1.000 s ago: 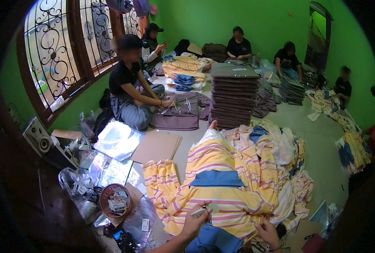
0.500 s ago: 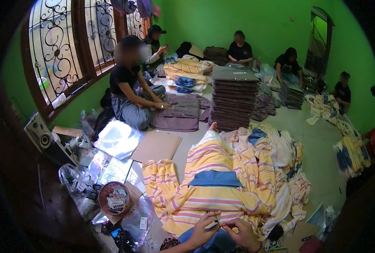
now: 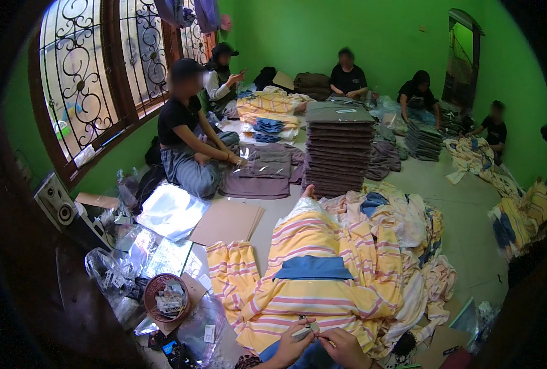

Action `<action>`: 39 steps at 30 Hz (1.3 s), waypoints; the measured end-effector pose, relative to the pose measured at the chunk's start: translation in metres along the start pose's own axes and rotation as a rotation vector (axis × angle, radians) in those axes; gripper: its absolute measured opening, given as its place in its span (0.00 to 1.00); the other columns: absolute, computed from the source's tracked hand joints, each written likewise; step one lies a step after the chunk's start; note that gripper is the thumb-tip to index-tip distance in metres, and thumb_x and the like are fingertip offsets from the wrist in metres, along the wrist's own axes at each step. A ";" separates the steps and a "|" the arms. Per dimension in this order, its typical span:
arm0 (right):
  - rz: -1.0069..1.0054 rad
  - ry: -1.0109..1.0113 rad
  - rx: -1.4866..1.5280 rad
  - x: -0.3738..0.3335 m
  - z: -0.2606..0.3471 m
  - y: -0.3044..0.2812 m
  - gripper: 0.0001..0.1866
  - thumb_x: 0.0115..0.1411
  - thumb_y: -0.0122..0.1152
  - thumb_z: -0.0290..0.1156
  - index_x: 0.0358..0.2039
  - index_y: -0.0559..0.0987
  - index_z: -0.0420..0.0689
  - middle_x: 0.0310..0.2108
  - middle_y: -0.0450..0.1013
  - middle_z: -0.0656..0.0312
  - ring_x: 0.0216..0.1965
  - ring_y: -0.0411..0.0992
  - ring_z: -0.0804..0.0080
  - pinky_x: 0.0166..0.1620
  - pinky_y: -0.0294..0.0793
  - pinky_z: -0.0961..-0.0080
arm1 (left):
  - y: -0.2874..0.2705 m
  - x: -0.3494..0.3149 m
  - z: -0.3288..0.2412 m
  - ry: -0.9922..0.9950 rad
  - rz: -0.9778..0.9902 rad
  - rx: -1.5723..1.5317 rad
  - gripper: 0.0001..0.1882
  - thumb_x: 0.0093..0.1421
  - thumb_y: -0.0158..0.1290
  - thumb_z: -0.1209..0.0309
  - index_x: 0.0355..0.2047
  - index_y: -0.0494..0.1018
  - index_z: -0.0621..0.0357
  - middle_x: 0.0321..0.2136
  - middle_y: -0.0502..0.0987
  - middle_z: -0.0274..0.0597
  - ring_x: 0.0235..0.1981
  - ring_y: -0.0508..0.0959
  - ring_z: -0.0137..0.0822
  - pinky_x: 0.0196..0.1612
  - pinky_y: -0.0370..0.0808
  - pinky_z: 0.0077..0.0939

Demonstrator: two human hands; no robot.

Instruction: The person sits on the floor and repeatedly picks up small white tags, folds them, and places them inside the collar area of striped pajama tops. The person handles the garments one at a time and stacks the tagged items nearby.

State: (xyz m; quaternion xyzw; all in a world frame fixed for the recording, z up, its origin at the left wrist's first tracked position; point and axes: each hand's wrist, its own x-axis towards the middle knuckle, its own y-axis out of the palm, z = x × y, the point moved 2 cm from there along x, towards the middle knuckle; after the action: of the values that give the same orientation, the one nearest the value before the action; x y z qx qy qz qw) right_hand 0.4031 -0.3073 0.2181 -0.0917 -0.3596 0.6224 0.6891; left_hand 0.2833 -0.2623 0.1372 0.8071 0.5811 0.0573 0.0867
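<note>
Left hand (image 3: 289, 348) gripping a small flat pale-grey object (image 3: 302, 334); right hand (image 3: 342, 348) just beside it, fingers bunched, too small to tell what, if anything, they grip; both over the near part of a yellow pink-striped garment (image 3: 310, 305); folded blue fabric band (image 3: 313, 268) across it; round reddish-brown basket (image 3: 147, 299) left; crumpled striped garments (image 3: 389, 261) right; tall dark folded stack (image 3: 338, 150) beyond.
</note>
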 end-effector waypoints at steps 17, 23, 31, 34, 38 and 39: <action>-0.054 0.260 0.096 0.002 -0.030 -0.002 0.08 0.47 0.61 0.26 0.29 0.77 0.40 0.25 0.74 0.59 0.25 0.72 0.73 0.27 0.69 0.81 | -0.013 0.013 -0.017 -0.586 0.509 -0.220 0.30 0.55 0.48 0.65 0.57 0.51 0.53 0.56 0.54 0.36 0.52 0.62 0.31 0.44 0.65 0.20; -0.034 0.293 0.302 -0.005 -0.025 0.004 0.07 0.49 0.59 0.27 0.28 0.75 0.38 0.28 0.73 0.59 0.28 0.71 0.75 0.30 0.69 0.83 | -0.018 0.011 -0.022 -0.731 0.531 -0.561 0.31 0.56 0.47 0.66 0.57 0.48 0.56 0.54 0.56 0.35 0.49 0.65 0.29 0.39 0.69 0.19; -0.033 0.207 0.271 -0.010 -0.019 0.005 0.05 0.46 0.59 0.22 0.27 0.76 0.39 0.27 0.72 0.59 0.31 0.70 0.70 0.36 0.68 0.78 | -0.024 0.010 -0.019 -0.780 0.633 -0.577 0.36 0.54 0.49 0.65 0.58 0.43 0.57 0.58 0.49 0.35 0.55 0.59 0.37 0.37 0.70 0.16; 0.008 0.332 0.292 -0.010 -0.017 0.003 0.05 0.46 0.59 0.23 0.27 0.76 0.40 0.26 0.72 0.59 0.31 0.70 0.69 0.37 0.67 0.76 | -0.024 0.009 -0.018 -0.766 0.660 -0.646 0.36 0.54 0.48 0.65 0.58 0.43 0.57 0.58 0.48 0.35 0.54 0.59 0.37 0.37 0.71 0.16; 0.046 0.227 0.106 -0.010 -0.017 -0.001 0.05 0.46 0.59 0.23 0.26 0.76 0.39 0.25 0.72 0.59 0.31 0.70 0.69 0.36 0.68 0.76 | -0.027 0.008 -0.014 -0.768 0.645 -0.663 0.36 0.54 0.48 0.66 0.58 0.43 0.57 0.58 0.50 0.36 0.54 0.60 0.37 0.38 0.70 0.17; 0.042 0.161 0.070 -0.011 -0.018 0.000 0.05 0.46 0.59 0.23 0.26 0.76 0.39 0.25 0.72 0.59 0.30 0.70 0.69 0.35 0.68 0.76 | -0.028 0.007 -0.012 -0.775 0.637 -0.654 0.35 0.54 0.48 0.66 0.58 0.43 0.57 0.58 0.50 0.37 0.54 0.60 0.37 0.38 0.70 0.16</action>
State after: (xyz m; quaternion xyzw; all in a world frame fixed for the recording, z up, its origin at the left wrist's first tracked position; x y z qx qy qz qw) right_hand 0.4144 -0.3118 0.2015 -0.1251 -0.2792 0.6396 0.7052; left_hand 0.2571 -0.2459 0.1429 0.8352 0.1888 -0.0423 0.5148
